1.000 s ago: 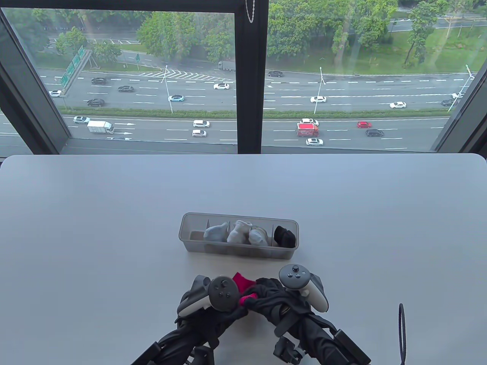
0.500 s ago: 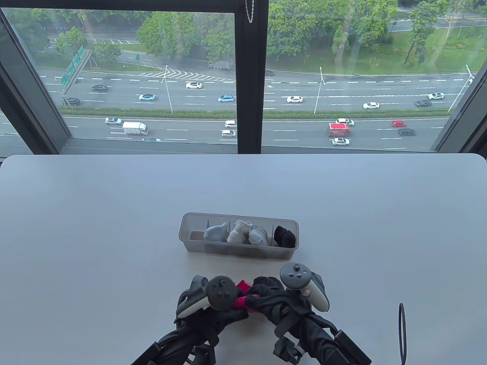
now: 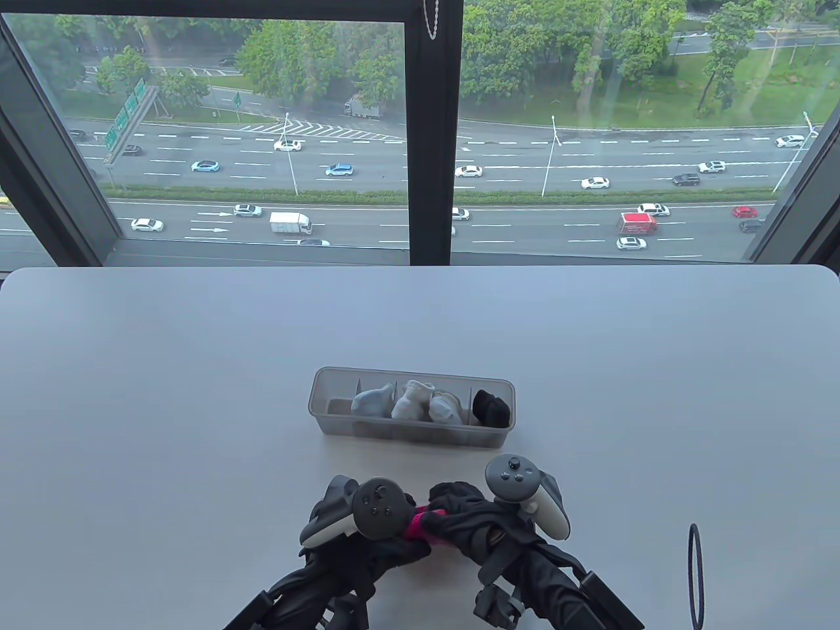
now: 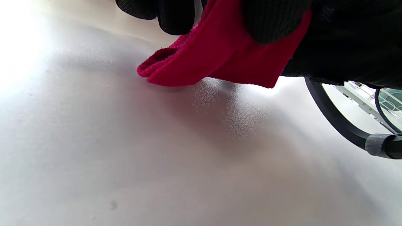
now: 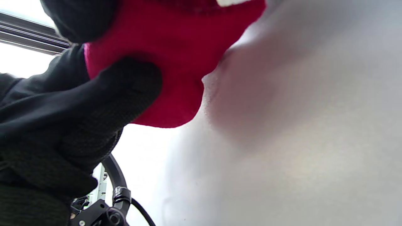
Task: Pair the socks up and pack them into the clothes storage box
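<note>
Both hands work one item at the near table edge. The left hand (image 3: pixel 367 531) and the right hand (image 3: pixel 472 518) meet fingertip to fingertip, and the red sock bundle (image 3: pixel 415 525) sits pinched between them, mostly covered by the black gloves. In the left wrist view, gloved fingers (image 4: pixel 276 18) clamp the red fabric (image 4: pixel 220 56) from above, with its folded lower edge just touching the white table (image 4: pixel 125 157). In the right wrist view, a curled finger (image 5: pixel 119 91) presses into the same fabric (image 5: pixel 176 47).

The clear storage box (image 3: pixel 341 387) lies just beyond both hands, apart from them. It holds a grey sock bundle (image 3: pixel 373 400), two white bundles (image 3: pixel 423 401) and a black bundle (image 3: pixel 492 408) at the end nearer the right hand. A black cord loop (image 3: pixel 694 577) lies well off the right hand's outer side.
</note>
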`<move>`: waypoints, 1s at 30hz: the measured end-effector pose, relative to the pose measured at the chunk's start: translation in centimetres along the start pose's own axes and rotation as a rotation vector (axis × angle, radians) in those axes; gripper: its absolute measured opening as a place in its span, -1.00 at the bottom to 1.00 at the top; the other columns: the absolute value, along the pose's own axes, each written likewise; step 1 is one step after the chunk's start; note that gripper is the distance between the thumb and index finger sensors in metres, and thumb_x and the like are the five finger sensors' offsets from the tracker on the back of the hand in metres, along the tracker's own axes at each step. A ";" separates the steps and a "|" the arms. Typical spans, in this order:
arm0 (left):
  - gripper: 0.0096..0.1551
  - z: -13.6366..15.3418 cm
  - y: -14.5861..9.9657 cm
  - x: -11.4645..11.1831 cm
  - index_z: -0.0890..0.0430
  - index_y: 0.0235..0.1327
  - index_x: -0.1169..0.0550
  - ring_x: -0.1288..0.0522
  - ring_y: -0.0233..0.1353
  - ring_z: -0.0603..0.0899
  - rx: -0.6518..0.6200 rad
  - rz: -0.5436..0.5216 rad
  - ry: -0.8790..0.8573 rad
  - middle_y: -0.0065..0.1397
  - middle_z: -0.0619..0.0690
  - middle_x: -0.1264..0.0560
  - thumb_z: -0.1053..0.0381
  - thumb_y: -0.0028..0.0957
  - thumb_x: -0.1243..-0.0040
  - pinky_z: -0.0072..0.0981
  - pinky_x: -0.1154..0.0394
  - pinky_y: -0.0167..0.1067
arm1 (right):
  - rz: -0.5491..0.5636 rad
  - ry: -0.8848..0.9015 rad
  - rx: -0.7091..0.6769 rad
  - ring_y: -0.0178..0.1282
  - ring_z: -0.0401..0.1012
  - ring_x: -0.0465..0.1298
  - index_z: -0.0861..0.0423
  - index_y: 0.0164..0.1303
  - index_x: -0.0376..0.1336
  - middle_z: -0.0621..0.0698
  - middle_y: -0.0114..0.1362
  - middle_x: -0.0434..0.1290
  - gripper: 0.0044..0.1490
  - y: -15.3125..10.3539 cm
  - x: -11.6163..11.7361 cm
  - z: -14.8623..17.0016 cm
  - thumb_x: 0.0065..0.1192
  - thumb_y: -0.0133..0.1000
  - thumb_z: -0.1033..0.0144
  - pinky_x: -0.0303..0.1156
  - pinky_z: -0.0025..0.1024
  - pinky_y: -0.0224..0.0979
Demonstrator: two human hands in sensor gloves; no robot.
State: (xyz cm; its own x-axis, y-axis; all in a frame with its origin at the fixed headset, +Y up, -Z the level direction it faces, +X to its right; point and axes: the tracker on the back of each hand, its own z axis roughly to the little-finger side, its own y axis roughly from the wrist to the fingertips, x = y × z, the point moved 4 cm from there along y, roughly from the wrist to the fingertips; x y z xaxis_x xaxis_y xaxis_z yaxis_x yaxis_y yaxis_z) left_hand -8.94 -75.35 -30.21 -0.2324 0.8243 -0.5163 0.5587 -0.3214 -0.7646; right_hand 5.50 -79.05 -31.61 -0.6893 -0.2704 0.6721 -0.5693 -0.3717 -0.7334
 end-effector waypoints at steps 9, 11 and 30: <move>-0.36 -0.8 -0.4 0.4 0.33 0.30 -0.41 -0.08 0.64 0.57 -0.010 -0.136 0.071 0.68 0.38 -0.10 -0.08 0.15 -0.13 0.58 -0.06 0.46 | 0.036 -0.026 0.020 0.65 0.05 -0.34 0.13 0.26 0.25 0.12 0.66 -0.10 -0.34 -0.2 -0.9 0.1 0.11 0.09 -0.05 -0.38 0.16 0.60; -0.41 -0.5 -0.3 0.5 0.35 0.24 -0.46 -0.09 0.63 0.57 -0.004 -0.125 0.054 0.67 0.37 -0.13 -0.06 0.17 -0.09 0.58 -0.06 0.46 | 0.040 -0.032 0.012 0.65 0.05 -0.38 0.09 0.36 0.17 0.11 0.68 -0.19 -0.29 -0.2 -0.7 -0.2 0.13 0.08 -0.04 -0.43 0.16 0.60; -0.41 0.0 0.1 0.1 0.35 0.21 -0.38 -0.07 0.61 0.61 0.031 0.000 -0.002 0.63 0.41 -0.17 -0.10 0.21 0.05 0.53 -0.09 0.46 | 0.157 -0.107 -0.037 0.57 -0.13 0.34 -0.31 0.34 0.14 -0.08 0.43 0.41 -0.35 -0.9 -1.6 -1.7 0.34 0.05 0.08 -0.10 0.19 0.70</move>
State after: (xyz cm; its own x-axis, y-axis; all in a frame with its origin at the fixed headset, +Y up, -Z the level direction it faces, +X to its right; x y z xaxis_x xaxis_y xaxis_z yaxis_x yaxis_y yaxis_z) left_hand -8.89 -75.33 -30.35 -0.2334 0.8235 -0.5171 0.5339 -0.3359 -0.7760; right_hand 6.33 -76.78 -32.25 -0.7206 -0.4162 0.5545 -0.4758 -0.2848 -0.8321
